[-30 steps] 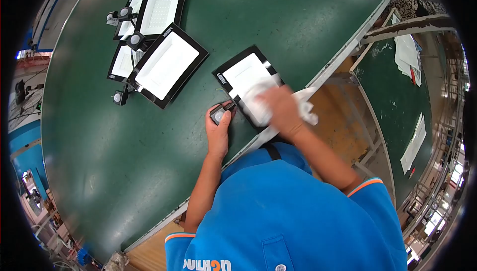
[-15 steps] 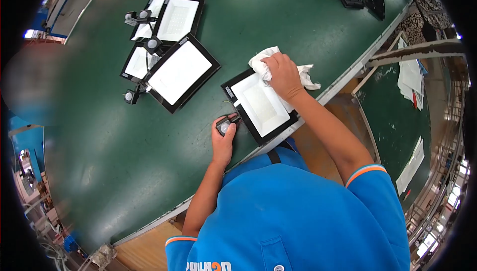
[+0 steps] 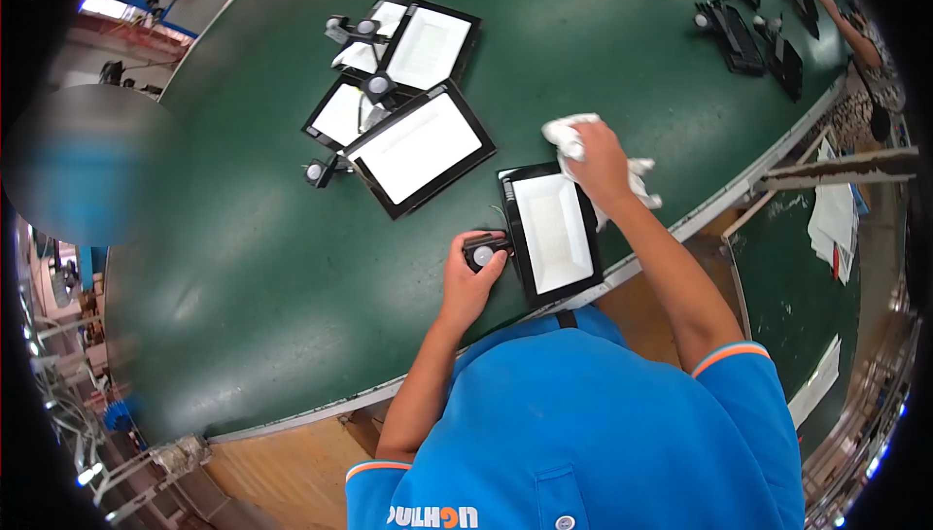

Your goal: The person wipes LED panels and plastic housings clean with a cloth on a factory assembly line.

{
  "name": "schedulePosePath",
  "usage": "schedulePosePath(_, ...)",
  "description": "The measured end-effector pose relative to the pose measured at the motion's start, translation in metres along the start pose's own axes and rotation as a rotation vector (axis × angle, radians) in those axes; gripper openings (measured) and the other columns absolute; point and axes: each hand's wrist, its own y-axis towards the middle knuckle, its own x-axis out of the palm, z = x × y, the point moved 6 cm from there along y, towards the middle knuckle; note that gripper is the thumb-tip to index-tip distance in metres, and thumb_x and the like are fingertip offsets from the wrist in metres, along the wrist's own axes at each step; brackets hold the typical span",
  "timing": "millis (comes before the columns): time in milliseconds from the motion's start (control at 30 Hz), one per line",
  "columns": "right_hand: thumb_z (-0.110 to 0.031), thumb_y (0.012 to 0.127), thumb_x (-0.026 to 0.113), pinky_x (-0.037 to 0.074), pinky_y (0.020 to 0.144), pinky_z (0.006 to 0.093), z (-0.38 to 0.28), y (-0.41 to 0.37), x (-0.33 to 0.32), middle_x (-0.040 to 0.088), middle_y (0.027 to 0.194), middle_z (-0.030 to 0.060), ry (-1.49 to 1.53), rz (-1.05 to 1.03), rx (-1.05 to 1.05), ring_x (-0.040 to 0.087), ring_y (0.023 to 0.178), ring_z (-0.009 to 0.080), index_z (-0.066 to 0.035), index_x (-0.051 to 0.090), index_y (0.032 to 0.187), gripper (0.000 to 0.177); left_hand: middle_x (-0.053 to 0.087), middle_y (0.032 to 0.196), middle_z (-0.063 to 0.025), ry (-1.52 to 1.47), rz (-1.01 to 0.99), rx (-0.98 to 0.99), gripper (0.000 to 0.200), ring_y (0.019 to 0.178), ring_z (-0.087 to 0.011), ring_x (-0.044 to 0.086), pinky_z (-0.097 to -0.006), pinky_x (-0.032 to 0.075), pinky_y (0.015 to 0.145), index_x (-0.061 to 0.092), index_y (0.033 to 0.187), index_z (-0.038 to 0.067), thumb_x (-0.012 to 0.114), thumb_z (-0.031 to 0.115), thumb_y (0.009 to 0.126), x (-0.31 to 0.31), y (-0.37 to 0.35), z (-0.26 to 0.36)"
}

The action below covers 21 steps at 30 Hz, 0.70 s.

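A black-framed floodlight (image 3: 556, 231) with a pale glass front lies at the near edge of the green table. My left hand (image 3: 471, 273) is closed around its small black motion sensor (image 3: 483, 255), which has a round white dome and sits at the lamp's left side. My right hand (image 3: 600, 163) grips a crumpled white cloth (image 3: 567, 132) at the lamp's upper right corner. Part of the cloth hangs out to the right of the hand, and the palm hides the rest.
Several similar floodlights (image 3: 421, 149) with sensors lie overlapping, left of centre on the green table (image 3: 262, 268). Dark lamps (image 3: 736, 36) lie at the far right, near another person's arm (image 3: 855, 39). A lower green surface with papers (image 3: 833, 219) stands at right.
The camera view has shifted, so the table and lamps appear further right. The held floodlight has turned more upright in view. The cloth is now at its corner and side, off most of the glass.
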Motion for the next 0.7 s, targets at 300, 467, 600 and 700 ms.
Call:
schedulePosePath(300,-0.006,0.059,0.071,0.045,0.079,0.0369,0.003,-0.041,-0.017,0.055,0.095,0.0145,0.251,-0.190,0.074,0.055,0.091,0.0330,-0.004,0.056,0.100,0.044,0.062,0.099,-0.0128,0.745,-0.218,0.289,0.036,0.095,-0.0253,0.060,-0.0329,0.046,0.085,0.057,0.095,0.002,0.068,0.004,0.061,-0.099,-0.034,0.156)
schedulePosePath(467,-0.012,0.062,0.070,0.045,0.078,0.0384,0.014,-0.047,-0.034,0.055,0.094,0.0139,0.229,-0.199,0.168,0.054,0.091,0.0331,-0.006,0.056,0.100,0.041,0.055,0.104,-0.0099,0.757,-0.119,0.137,0.040,0.094,-0.0192,0.054,-0.0273,0.043,0.083,0.058,0.089,0.001,0.058,-0.011,0.052,-0.207,-0.020,0.156)
schedulePosePath(600,-0.016,0.066,0.068,0.045,0.077,0.0390,0.022,-0.043,-0.033,0.055,0.093,0.0143,0.257,-0.216,0.283,0.054,0.090,0.0329,-0.006,0.056,0.101,0.039,0.055,0.099,-0.0066,0.644,-0.034,0.054,0.041,0.090,-0.0132,0.052,-0.0251,0.042,0.082,0.057,0.092,0.003,0.060,-0.012,0.054,-0.263,0.018,0.149)
schedulePosePath(700,-0.015,0.065,0.067,0.046,0.079,0.0370,0.056,-0.035,-0.041,0.059,0.098,0.0159,0.193,-0.214,0.378,0.058,0.091,0.0331,-0.004,0.054,0.107,0.045,0.055,0.093,-0.0039,0.696,-0.089,-0.067,0.042,0.085,-0.0127,0.053,-0.0243,0.043,0.080,0.056,0.094,0.003,0.061,-0.010,0.055,-0.270,0.061,0.156)
